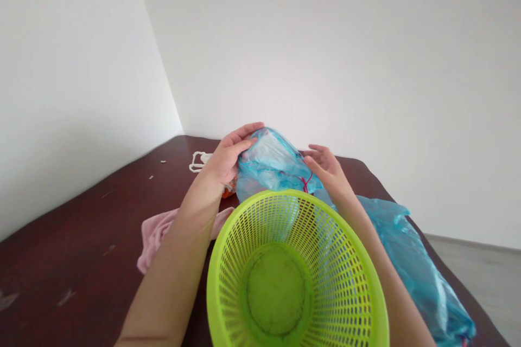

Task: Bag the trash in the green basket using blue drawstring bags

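A thin blue plastic bag (274, 160) with a red drawstring (306, 181) is held up beyond the basket. My left hand (232, 154) grips its upper left edge between thumb and fingers. At the bag's right side, my right hand (325, 168) has its fingers spread and its thumb close to the drawstring; whether it touches the bag I cannot tell. In front of me, between my forearms, a lime-green plastic basket (279, 287) faces its mouth towards me, with nothing inside.
More blue plastic (419, 260) lies along the right of the dark red table (101, 238). A pink cloth (157, 233) is partly under my left forearm. Behind my left hand are a white-edged item (197, 161) and something orange (229, 190). White walls border the table.
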A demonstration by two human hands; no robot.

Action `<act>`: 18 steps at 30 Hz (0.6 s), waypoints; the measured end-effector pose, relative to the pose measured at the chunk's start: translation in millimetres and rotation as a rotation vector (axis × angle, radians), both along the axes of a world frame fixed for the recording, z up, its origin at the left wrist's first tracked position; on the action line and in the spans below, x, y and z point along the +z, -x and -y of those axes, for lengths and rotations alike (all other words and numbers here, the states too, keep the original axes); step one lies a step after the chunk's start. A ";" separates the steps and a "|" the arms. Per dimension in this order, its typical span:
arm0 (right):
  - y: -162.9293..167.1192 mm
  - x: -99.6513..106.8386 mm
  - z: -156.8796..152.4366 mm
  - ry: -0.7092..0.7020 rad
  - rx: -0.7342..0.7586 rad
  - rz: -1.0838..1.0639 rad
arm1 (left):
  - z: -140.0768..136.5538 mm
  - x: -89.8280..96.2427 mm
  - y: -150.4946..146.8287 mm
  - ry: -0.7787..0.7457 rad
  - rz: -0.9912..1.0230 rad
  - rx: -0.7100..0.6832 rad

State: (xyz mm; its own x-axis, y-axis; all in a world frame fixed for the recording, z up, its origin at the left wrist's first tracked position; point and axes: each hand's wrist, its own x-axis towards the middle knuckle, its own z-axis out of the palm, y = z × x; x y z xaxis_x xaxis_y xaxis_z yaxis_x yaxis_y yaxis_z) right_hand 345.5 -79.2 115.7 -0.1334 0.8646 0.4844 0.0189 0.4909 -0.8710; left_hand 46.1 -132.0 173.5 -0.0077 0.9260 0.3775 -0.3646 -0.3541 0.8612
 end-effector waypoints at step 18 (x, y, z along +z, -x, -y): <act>-18.3 -15.8 -27.9 0.125 -0.356 -0.319 | -15.5 -17.1 38.2 -0.267 -0.979 0.928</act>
State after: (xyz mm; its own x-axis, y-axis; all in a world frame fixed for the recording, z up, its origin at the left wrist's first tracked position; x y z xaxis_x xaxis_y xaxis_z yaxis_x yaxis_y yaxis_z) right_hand 363.8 -51.3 99.9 0.3185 0.8839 0.3425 -0.1108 0.3936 -0.9126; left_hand 7.9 -116.5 156.3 -0.2077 0.6266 0.7511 0.8053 -0.3263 0.4949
